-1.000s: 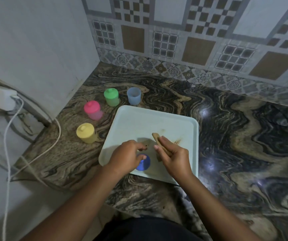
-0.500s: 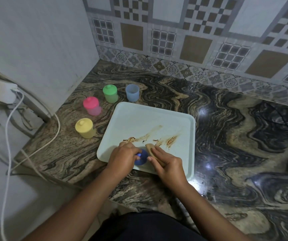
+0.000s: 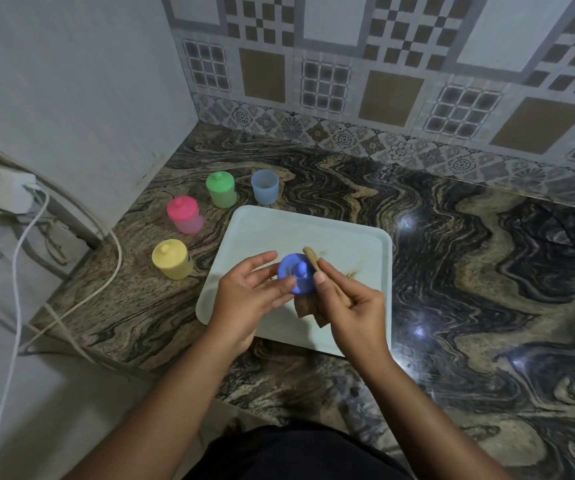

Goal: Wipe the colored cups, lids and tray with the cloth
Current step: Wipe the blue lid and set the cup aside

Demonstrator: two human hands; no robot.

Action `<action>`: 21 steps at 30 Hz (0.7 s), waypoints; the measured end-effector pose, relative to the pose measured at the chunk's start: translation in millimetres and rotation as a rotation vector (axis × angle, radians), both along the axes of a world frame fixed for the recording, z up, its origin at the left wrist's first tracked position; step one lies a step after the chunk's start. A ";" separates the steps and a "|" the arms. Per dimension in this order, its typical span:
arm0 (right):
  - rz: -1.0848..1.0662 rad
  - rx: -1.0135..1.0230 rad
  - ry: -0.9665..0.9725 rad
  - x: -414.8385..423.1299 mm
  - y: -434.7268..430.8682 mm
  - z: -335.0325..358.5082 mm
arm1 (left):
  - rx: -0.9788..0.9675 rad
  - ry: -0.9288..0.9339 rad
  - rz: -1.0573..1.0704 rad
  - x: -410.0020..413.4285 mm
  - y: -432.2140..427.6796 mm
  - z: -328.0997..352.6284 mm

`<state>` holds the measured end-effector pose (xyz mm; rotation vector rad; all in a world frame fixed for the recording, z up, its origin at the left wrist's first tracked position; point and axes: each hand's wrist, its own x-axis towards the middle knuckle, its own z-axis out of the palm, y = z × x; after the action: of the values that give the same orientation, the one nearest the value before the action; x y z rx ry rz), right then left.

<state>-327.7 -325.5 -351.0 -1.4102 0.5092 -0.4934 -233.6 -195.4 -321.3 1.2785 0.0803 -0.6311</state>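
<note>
Pinching a blue lid (image 3: 296, 273) in the left hand (image 3: 251, 294) over the pale tray (image 3: 352, 237) on the marbled bench (image 3: 459, 271). Clutching a brown cloth (image 3: 308, 308) in the curled fingers (image 3: 360, 299) of the right hand (image 3: 350, 308), pressing it against the lid. Alongside, lidded yellow cup (image 3: 171, 259), pink cup (image 3: 185, 216), green cup (image 3: 221, 190) and open blue cup (image 3: 264, 187) standing off the tray's far left corner.

Tray (image 3: 348, 237) on counter (image 3: 469, 289); cups (image 3: 182, 214) left and behind; lid (image 3: 296, 273) above tray.
</note>
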 end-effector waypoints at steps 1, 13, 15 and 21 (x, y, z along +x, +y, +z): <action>-0.006 0.016 -0.017 1.7 0.0 7.1 | -0.051 0.048 0.009 -0.2 -0.4 4.2; 0.008 -0.156 -0.173 7.7 11.3 32.4 | -0.357 0.220 0.015 1.4 -0.6 21.8; 0.055 -0.404 -0.225 5.8 14.7 27.5 | -0.343 0.191 0.007 2.9 0.6 24.5; -0.003 -0.699 -0.258 12.5 10.1 30.8 | -0.234 0.078 0.017 -0.1 0.3 34.2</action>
<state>-315.2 -315.4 -320.2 -1.9695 0.1219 -0.8969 -233.8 -195.1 -287.1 1.0271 0.0791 -0.6562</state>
